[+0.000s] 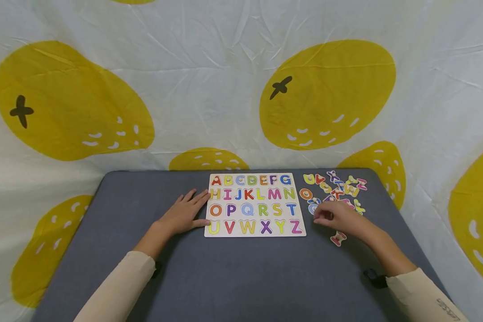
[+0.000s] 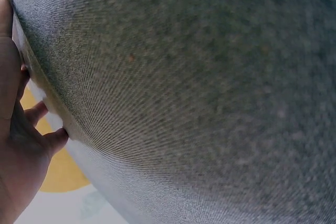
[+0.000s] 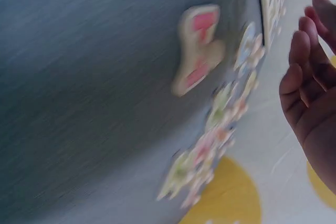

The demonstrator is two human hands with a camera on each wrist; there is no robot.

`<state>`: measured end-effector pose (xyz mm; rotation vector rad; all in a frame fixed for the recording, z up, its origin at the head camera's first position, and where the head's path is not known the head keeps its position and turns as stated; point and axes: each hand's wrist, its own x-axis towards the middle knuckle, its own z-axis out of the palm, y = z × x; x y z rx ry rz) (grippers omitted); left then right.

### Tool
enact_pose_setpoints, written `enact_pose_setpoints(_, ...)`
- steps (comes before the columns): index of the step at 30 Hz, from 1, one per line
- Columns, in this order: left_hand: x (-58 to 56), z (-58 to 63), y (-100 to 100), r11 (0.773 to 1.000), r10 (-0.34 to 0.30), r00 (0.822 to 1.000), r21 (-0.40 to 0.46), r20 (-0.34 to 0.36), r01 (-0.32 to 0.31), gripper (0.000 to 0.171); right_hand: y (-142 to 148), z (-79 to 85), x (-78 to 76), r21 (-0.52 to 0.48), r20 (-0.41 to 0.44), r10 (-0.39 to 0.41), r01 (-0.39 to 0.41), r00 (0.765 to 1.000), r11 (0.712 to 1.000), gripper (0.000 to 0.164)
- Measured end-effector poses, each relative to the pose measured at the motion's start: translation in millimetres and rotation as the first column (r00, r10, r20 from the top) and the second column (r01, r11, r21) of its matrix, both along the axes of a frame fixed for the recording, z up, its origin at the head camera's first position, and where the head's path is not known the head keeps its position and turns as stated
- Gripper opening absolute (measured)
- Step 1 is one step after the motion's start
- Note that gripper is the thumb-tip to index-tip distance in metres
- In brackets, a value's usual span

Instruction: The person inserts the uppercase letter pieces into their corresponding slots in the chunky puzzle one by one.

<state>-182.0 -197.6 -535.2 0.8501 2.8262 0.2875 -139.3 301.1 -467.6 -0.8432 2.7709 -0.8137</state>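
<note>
Two hands (image 1: 182,215) (image 1: 340,216), one alphabet board (image 1: 238,217)

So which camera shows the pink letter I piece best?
Right wrist view: the pink letter I piece looks largest there, though blurred. The head view shows it small, below the right hand in frame; the left wrist view misses it.

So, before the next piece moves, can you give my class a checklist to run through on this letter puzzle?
1. Board lying flat on the table: ok.
2. Left grip touching the board's left side: ok.
3. Right grip holding a letter: cannot tell; its curled fingers could hide one.
4. Loose orange O in its space: not ok; it lies right of the board.
5. Pink piece easy to see: ok; it lies nearer the person than the other loose letters.
</note>
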Motion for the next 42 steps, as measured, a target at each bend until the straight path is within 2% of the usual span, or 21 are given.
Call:
enact_pose_setpoints(4, -0.5, -0.4, 1.3, 1.000, 0.004, 1.000, -0.002, 0.006, -0.004, 0.094, 23.9, -5.3, 14.6, 0.003, 0.050, -0.003, 0.003, 0.999, 1.000, 0.015)
enact_pose_setpoints(11, -0.7, 1.0, 1.4, 1.000, 0.005, 1.000, -0.003, 0.012, -0.005, 0.095, 55.0, -21.9, 31.9, 0.019, -0.016, -0.061, 0.061, 0.998, 0.998, 0.025)
enact_pose_setpoints(16, 0.5, 3.3, 0.5, 1.000, 0.014, 1.000, -0.003, 0.006, -0.014, 0.094, 62.2, -30.5, 35.7, 0.042, 0.038, -0.100, 0.099, 0.994, 0.994, 0.024)
enact_pose_setpoints(23, 1.9, 4.7, 1.7, 1.000, 0.012, 1.000, 0.000, 0.020, -0.012, 0.095, 61.7, -33.0, 37.5, 0.067, 0.023, -0.116, 0.114, 0.993, 0.991, 0.020)
enact_pose_setpoints(27, 2.1, 4.0, 1.7, 1.000, 0.013, 1.000, 0.000, 0.018, -0.013, 0.095, 56.7, -29.4, 34.2, 0.085, -0.022, -0.109, 0.110, 0.994, 0.990, 0.019)
enact_pose_setpoints(32, 1.5, 2.9, 1.4, 1.000, 0.008, 1.000, -0.001, 0.008, -0.008, 0.094, 41.8, -25.0, 22.3, 0.066, -0.072, -0.095, 0.100, 0.993, 0.993, 0.016)
enact_pose_setpoints(42, 0.6, 1.3, 1.4, 1.000, 0.011, 1.000, -0.011, 0.014, -0.011, 0.097, -6.4, -18.2, -10.5, 0.060, -0.014, -0.075, 0.076, 0.997, 0.995, 0.011)
